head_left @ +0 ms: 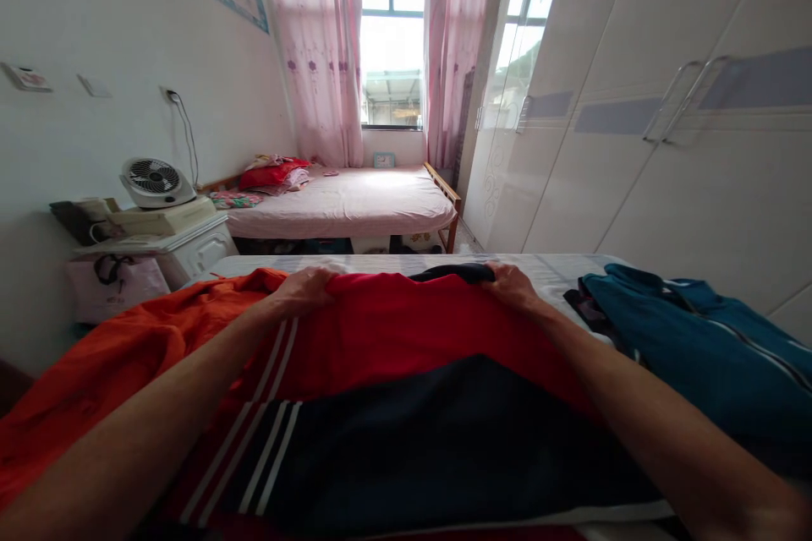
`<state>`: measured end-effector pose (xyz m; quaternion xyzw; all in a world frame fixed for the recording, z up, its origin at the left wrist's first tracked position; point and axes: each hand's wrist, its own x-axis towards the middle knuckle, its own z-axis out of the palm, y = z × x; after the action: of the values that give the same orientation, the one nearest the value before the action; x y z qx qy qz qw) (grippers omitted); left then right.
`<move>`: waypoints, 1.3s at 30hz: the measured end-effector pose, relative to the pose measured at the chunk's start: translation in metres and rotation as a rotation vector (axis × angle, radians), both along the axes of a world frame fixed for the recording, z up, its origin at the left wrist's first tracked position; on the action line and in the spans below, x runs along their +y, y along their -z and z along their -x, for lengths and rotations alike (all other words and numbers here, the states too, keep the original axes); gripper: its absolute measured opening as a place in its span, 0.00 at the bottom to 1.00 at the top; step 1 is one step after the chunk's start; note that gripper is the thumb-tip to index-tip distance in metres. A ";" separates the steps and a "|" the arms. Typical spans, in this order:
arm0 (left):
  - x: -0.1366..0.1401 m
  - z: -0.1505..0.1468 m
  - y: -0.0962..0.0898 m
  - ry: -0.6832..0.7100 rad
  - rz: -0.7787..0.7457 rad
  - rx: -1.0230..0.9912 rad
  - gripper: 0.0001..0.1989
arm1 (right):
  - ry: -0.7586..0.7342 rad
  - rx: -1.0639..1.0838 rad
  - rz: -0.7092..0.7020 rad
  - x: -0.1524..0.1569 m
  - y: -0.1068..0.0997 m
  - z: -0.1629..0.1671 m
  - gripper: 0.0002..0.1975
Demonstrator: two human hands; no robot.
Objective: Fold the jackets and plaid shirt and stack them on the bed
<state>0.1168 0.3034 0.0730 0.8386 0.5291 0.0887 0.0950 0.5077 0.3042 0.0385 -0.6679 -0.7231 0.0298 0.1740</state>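
A red and navy jacket (406, 330) with white double stripes lies spread in front of me, its navy part nearest my body. At its far left edge, my left hand (308, 286) is closed on the red cloth. My right hand (511, 283) grips the far right edge, where a dark strip of cloth shows beside the fingers. Both arms reach over the garment, hiding parts of it. Orange clothing (183, 321) lies to the left, partly under my left forearm. To the right rests a folded teal jacket (704, 338) with a zip.
The garments lie on a bed (545, 264) with a pale sheet. Beyond it stands another bed (355, 203) below the window. On the left a small fan (156, 177) sits on a white cabinet (203, 249). White wardrobes (634, 186) line the right side.
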 end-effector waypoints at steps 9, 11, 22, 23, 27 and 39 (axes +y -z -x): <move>-0.103 0.024 0.027 0.267 -0.564 0.319 0.19 | -0.214 -0.163 -0.336 -0.116 0.012 -0.030 0.13; -0.113 0.032 0.037 0.310 -0.528 0.320 0.20 | -0.293 -0.213 -0.281 -0.135 0.022 -0.034 0.11; -0.131 0.032 0.016 0.234 -0.162 0.211 0.26 | -0.328 -0.171 0.051 -0.157 -0.005 -0.030 0.21; -0.134 0.032 0.011 0.208 -0.129 0.157 0.26 | -0.320 -0.150 0.021 -0.156 -0.013 -0.025 0.24; -0.148 0.018 0.013 0.025 -0.238 0.025 0.18 | -0.238 -0.105 -0.180 -0.139 -0.035 0.025 0.24; -0.176 -0.007 0.070 -0.119 -0.287 0.195 0.29 | -0.162 0.041 -0.148 -0.058 -0.015 0.137 0.14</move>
<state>0.1237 0.1276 0.0026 0.8154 0.5663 0.0871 -0.0828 0.3707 0.2462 0.0533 -0.5917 -0.7712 0.0042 0.2347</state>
